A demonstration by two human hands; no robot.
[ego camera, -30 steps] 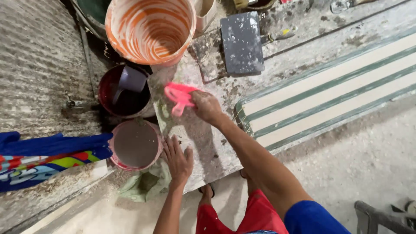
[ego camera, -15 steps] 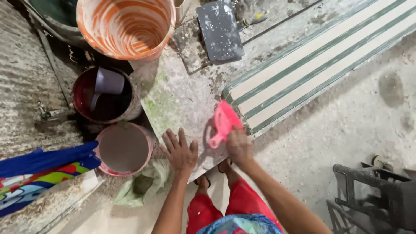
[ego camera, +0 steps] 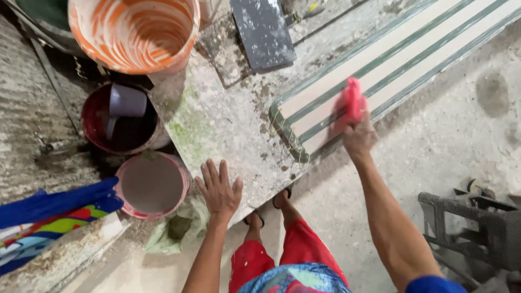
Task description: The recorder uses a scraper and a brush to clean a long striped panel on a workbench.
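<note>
A: Where are the hands?

B: The left hand (ego camera: pixel 220 190) lies flat, fingers spread wide, on the near edge of the rough grey concrete tabletop (ego camera: pixel 228 122), holding nothing; the right hand (ego camera: pixel 359 135) is stretched out well apart from it, closed around a bright pink cloth (ego camera: pixel 350 103), which looks blurred.

A: And what does the cloth touch?

B: It presses on the long white board with green stripes (ego camera: pixel 391 65), which runs away beyond the right hand; the board's near end sits between the two hands, against the tabletop's edge.

A: What is beside the left hand?

B: Just to its left stands a pink round bucket with grey paste inside (ego camera: pixel 153 185); beyond that, a dark red bucket holding a purple scoop (ego camera: pixel 122 119); farther still, an orange-and-white streaked bucket (ego camera: pixel 135 32); a crumpled pale green bag (ego camera: pixel 176 228) lies on the floor just below the hand; a dark grey flat slab (ego camera: pixel 263 32) rests far ahead on the tabletop.
</note>
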